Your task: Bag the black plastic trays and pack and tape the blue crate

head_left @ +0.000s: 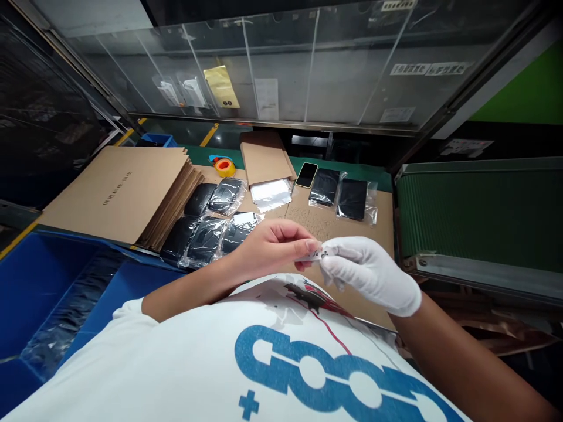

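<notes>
Left of the phone [307, 174] sit one cardboard stack [118, 190], five black items [206, 235], one tape roll [225, 167]. Below it, the bare left hand [281, 243] and gloved right hand [372, 272] pinch one white label [315, 256], fingertips together. Rightward: two bagged black packets [352, 199], open cardboard surface [382, 249] edging one green belt [479, 217].

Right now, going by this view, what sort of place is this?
Probably a factory or warehouse workstation: a ribbed green belt, likely a conveyor, at the right; stacked flat cardboard at the left; and black items in clear bags between them.
</notes>
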A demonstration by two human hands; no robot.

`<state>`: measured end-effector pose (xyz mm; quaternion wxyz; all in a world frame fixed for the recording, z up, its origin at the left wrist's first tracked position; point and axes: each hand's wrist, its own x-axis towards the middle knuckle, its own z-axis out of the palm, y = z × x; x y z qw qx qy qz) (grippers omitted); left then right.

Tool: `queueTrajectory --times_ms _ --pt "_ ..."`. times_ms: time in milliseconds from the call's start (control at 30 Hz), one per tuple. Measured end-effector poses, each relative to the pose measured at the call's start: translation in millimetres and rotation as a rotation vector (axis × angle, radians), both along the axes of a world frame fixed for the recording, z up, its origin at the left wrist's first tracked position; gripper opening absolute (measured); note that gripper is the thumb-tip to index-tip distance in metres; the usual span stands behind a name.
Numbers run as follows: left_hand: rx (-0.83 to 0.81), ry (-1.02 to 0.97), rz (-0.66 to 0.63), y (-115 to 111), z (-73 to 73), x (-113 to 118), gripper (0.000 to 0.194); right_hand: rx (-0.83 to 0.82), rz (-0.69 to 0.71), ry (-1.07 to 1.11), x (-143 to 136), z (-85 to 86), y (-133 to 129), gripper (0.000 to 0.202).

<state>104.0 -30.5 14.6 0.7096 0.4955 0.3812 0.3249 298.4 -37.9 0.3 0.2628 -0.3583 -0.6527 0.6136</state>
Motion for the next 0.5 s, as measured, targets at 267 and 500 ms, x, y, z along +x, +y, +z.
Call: queueTrajectory --times_ms 267,500 --pt "-0.236 0.004 -0.141 18 -5.1 -16 0.04 -0.222 0.009 -0.046 7 3.2 7 0.033" --pt "-0.111 0.063 -0.02 23 -3.6 -24 0.044 -0.115 0.053 -0.124 7 1.4 8 0.028"
